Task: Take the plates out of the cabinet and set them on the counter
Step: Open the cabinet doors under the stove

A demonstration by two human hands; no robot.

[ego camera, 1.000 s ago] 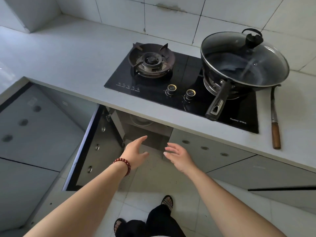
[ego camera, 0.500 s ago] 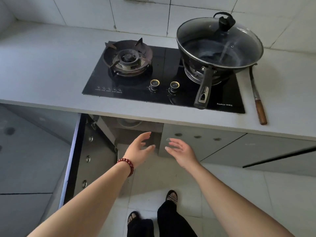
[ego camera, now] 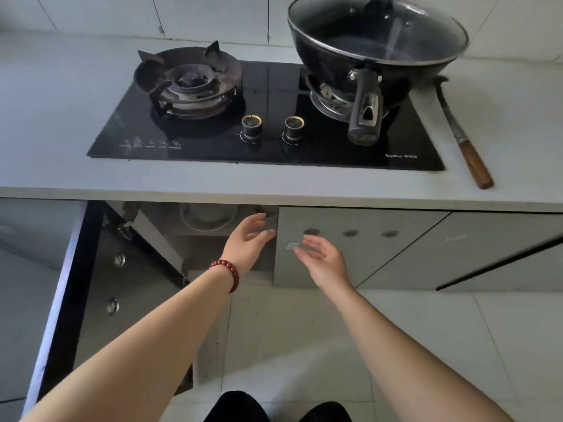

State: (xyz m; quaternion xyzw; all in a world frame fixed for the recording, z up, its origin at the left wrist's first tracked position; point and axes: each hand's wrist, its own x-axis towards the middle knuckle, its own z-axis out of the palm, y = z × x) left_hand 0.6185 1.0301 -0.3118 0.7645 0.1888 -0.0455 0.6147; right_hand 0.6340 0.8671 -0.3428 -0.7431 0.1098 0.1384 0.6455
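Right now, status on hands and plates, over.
Left hand open, right hand open, nothing held. Plates inside the cabinet under the counter, untouched. Cabinet door open; nothing blocking the reach.

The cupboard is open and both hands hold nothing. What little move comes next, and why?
Probably reach deeper into the open cabinet toward the plates on its upper shelf. The left hand and right hand are open and empty, and neither touches the plates yet.
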